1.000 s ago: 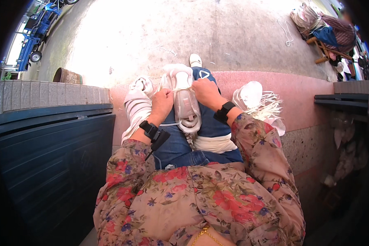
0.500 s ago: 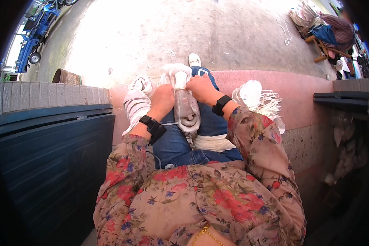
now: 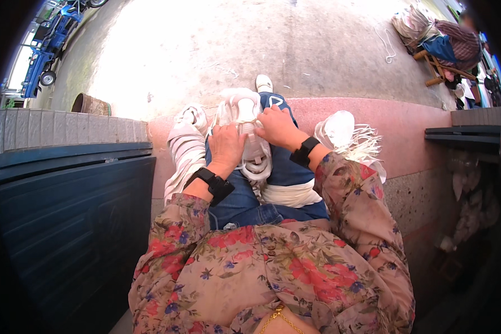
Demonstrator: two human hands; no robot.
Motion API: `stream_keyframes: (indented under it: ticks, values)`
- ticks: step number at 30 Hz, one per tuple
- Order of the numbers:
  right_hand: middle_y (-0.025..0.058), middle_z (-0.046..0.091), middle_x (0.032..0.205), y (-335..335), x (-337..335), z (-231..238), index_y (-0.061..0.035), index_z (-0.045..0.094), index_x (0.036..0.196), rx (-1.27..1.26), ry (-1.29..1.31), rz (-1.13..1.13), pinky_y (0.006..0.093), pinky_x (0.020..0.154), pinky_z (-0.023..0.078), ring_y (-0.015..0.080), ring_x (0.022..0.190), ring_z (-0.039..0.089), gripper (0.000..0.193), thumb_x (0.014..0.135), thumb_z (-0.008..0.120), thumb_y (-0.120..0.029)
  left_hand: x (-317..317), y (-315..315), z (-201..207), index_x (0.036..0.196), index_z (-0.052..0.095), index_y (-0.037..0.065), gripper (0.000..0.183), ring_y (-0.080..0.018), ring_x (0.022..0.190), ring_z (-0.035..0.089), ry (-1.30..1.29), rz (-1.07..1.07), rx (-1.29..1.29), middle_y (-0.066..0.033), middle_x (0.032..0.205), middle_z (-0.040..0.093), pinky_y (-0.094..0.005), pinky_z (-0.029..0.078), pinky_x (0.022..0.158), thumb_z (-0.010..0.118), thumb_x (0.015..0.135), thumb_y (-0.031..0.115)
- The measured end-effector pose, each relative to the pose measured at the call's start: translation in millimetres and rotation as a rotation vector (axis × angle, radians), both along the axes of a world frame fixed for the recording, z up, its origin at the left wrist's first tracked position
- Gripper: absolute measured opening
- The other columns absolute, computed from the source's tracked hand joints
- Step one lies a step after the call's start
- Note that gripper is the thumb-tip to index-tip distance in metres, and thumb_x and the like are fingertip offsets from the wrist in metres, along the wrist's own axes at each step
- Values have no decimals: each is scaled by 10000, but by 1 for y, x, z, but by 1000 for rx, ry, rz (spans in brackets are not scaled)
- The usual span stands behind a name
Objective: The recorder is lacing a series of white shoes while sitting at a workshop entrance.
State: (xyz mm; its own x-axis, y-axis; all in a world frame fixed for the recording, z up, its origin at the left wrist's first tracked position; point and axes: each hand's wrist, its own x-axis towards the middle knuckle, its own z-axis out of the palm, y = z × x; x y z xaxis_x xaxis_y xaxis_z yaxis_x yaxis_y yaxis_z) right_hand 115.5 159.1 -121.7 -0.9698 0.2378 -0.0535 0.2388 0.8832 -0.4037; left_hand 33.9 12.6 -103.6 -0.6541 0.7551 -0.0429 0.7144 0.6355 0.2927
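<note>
Blue shows first, on a machine with wheels point(image 3: 45, 53) far off at 10 o'clock from the middle of the view. Nearer, a big dark panel point(image 3: 72, 217) stands between 8 and 9 o'clock, and a brown pot point(image 3: 97, 106) sits near 10 o'clock. A white and pink bundle point(image 3: 186, 147) lies between 9 and 10 o'clock, beside the person's leg. Next comes the left hand point(image 3: 226, 143), between 10 and 11 o'clock, with its fingers a bit bent and its thumb by the shoe's left side. It is too hard to tell if it has hold of anything. The white and pale pink shoe point(image 3: 255, 143) is at 12 o'clock, lying on the person's blue jeans point(image 3: 284, 167). At 1 o'clock, the right hand point(image 3: 276, 125) has its fingers curled in at the shoe's right edge, but nobody can tell what it pinches. Near 2 o'clock is a white heap point(image 3: 338, 129) with lots of thin strings point(image 3: 367, 143). Much farther out at 2 o'clock, another person point(image 3: 456, 44) is by a wooden seat point(image 3: 435, 69).
</note>
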Motion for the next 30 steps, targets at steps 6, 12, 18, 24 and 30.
stream_keyframes:
  ticks: [6, 12, 18, 24, 30]
  values:
    - [123, 576, 869, 10, -6, -5, -34, 622, 805, -160, -10, 93, 449, 745, 385, 282, 922, 508, 229, 670, 524, -191, -13, -10, -26, 958, 561, -5, 234, -332, 886, 526, -88, -61, 31, -169, 892, 588, -437, 415, 741, 537, 771, 133]
    - [110, 574, 838, 15, -1, -11, -42, 606, 804, -95, 92, 214, 425, 733, 393, 274, 883, 521, 203, 666, 524, -166, -28, -17, -30, 987, 573, -36, 235, -359, 853, 549, -298, -176, 208, -208, 892, 591, -405, 426, 762, 497, 789, 66]
    - [103, 583, 852, 6, 8, -13, -27, 589, 863, -60, 233, 171, 393, 736, 397, 260, 859, 528, 228, 672, 527, -136, -30, -17, -29, 974, 582, -33, 218, -355, 850, 554, -341, -212, 282, -209, 896, 590, -387, 431, 763, 494, 798, 62]
    - [110, 580, 892, 7, 6, -11, -12, 576, 955, -17, 230, 192, 385, 753, 389, 249, 901, 512, 301, 682, 521, -126, -27, -16, -29, 961, 588, -30, 207, -343, 856, 554, -322, -192, 268, -200, 884, 591, -375, 432, 768, 506, 792, 56]
    - [113, 576, 881, 9, 2, -11, -7, 572, 909, 10, 135, 224, 396, 753, 388, 260, 900, 507, 260, 684, 520, -127, -27, -15, -29, 954, 589, -32, 204, -343, 852, 555, -317, -189, 280, -200, 889, 591, -377, 432, 763, 515, 784, 52]
